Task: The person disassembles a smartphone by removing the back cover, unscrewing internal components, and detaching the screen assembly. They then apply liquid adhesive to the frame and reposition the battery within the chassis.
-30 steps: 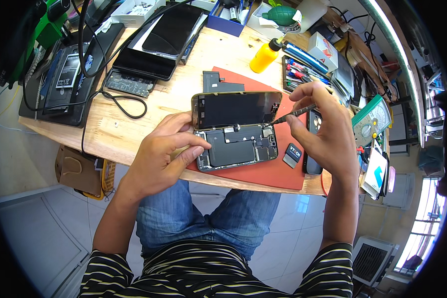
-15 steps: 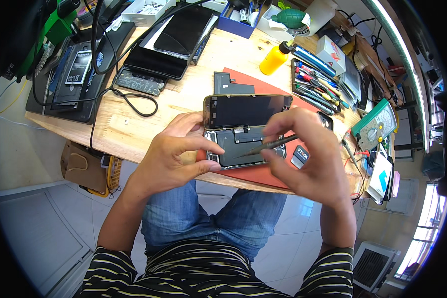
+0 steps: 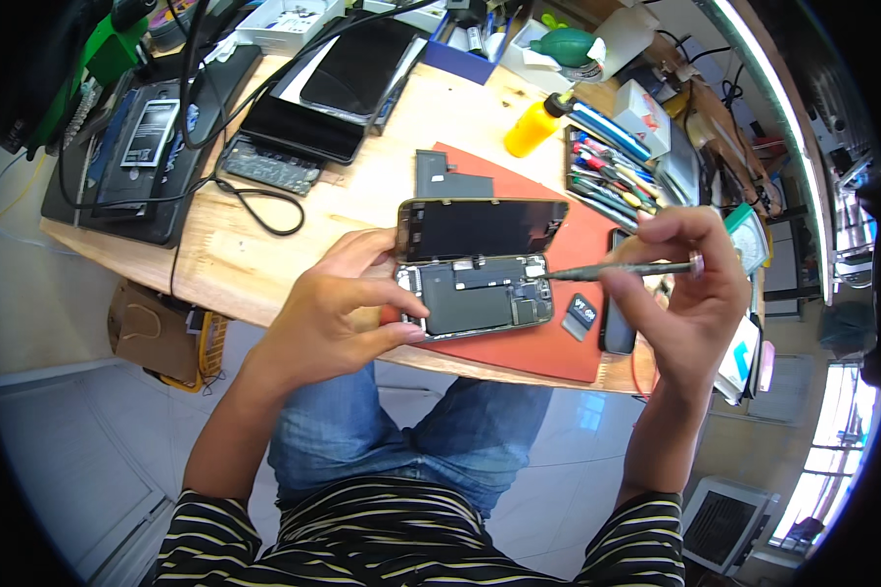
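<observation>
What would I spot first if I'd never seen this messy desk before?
Probably the opened phone on the red mat, with the left hand at its left end and the right hand pointing a thin tool at its other end. Next, maybe the bright yellow bottle beyond the mat.

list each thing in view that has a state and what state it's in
Gold-edged dark rectangular phone: open, screen raised
Slim dark pointed tool: held in the right hand
Left hand: fingers at the phone's left end
Yellow plastic bottle: black top on
Blue rectangular box: open at the top
Flat red mat: spread under the phone
</observation>
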Available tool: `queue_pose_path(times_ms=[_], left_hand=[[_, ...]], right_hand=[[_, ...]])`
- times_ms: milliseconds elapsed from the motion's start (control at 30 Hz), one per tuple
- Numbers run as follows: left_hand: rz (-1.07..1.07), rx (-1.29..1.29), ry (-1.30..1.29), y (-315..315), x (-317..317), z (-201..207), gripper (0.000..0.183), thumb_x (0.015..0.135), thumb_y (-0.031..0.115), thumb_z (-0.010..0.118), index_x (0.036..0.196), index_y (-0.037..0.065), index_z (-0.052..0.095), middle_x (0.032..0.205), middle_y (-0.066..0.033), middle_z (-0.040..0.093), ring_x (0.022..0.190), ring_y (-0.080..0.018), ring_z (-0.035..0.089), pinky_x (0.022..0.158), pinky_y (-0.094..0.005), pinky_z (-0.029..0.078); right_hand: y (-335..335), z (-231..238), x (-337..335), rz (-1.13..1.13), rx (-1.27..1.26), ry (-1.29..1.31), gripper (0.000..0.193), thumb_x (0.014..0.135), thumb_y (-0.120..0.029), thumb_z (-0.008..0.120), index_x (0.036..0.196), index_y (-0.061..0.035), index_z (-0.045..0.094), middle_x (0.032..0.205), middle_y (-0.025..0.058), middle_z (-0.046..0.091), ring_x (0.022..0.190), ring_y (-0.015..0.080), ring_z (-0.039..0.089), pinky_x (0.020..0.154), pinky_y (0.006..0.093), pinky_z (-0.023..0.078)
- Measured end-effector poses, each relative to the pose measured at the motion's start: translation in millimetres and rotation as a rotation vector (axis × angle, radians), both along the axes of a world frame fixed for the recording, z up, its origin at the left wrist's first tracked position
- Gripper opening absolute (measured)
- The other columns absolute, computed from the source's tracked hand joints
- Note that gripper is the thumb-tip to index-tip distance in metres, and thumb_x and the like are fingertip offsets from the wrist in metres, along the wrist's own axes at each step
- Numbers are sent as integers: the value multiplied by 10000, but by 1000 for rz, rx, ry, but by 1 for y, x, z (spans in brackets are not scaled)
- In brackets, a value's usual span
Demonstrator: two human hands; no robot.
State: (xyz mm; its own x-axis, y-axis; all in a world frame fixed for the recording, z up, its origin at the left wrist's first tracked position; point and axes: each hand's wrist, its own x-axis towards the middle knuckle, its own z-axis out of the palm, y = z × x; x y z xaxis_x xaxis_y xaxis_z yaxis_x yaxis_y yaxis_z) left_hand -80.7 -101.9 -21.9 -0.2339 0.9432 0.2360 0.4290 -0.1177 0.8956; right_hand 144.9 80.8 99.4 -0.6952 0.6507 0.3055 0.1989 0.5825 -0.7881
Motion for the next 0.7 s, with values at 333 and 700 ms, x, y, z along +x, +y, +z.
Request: queue_pose_path(times_ms=[333, 700], left_hand=[[186, 220, -204, 16, 10, -2, 555, 924, -73, 666, 1459, 44, 576, 1225, -172, 723, 1133, -255, 716, 1003, -346, 554], [166, 74, -460, 23, 8, -3, 614, 975, -90, 610, 1556, 0, 432, 1207, -155, 695, 1099, -175, 682, 995, -298, 526]], right_hand=[[31, -8, 29, -84, -36, 503, 188, 1041, -120, 652, 1051, 63, 692, 788, 122, 654, 689, 168, 632, 597, 292, 512], [2, -42, -22, 464, 785, -456, 244, 803, -205, 825, 982, -89, 707, 739, 35, 595, 571, 211, 624, 506, 364, 469]])
